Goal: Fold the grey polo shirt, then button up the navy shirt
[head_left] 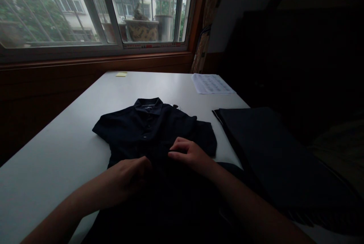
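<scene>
1. Leftmost, see a barred window above a white table.
2. Near the table's far edge, notice a small yellow note, lying flat.
3. Below, find the left hand low at the shirt's front, fingers curled under; cannot tell whether pinching cloth or only pressed against it.
4. In the middle, see the dark shirt, front up on the table, collar toward the window, short sleeves out to both sides, lower part lost in shadow.
5. Just right, find the right hand, thumb and forefinger tips close together over the shirt's front; cannot tell whether gripping fabric.
6. Farther back, at the table's far right corner, note printed paper.
7. Rightmost, see a layered dark cloth, right of the shirt's sleeve.
</scene>
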Demonstrator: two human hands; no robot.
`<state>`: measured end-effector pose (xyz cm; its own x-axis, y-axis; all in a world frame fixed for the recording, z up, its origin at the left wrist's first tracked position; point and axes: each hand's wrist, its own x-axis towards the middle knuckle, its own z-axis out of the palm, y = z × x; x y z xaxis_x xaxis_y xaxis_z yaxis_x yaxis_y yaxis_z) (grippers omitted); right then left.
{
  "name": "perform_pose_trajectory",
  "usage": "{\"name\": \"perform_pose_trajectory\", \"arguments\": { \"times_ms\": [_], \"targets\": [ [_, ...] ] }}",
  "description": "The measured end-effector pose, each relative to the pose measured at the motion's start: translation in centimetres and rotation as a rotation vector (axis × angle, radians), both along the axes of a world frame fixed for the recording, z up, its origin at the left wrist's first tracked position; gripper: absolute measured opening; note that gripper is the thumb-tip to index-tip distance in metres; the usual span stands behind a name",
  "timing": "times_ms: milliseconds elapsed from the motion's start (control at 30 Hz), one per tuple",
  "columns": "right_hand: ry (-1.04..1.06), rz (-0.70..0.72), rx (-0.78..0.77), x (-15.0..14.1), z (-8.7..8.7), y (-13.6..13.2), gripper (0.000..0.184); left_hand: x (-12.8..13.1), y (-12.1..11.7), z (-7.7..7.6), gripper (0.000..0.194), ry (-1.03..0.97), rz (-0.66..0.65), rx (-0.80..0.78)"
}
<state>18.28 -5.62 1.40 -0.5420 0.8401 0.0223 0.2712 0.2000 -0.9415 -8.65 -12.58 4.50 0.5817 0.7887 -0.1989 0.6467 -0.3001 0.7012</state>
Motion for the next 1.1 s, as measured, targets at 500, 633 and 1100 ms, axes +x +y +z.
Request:
{"name": "perform_pose_trajectory", "arguments": {
  "times_ms": [500,633,1100],
  "targets": [
    [0.017,0.002,0.005,-0.4,0.2,-0.5,0.013,1.1,0.4,-2.6,0.016,-0.884,0.427,-0.318],
    [0.056,-0.016,-0.052,-0.4,0.3,-0.6,0.015,1.7,0.4,-2.8,0.018,-0.73,0.454,-0.4],
    [0.048,-0.008,-0.145,-0.7,-0.6,-0.4,0.016,2.1,0.6,-4.4,0.025,-0.154,0.113,0.501]
  ]
}}
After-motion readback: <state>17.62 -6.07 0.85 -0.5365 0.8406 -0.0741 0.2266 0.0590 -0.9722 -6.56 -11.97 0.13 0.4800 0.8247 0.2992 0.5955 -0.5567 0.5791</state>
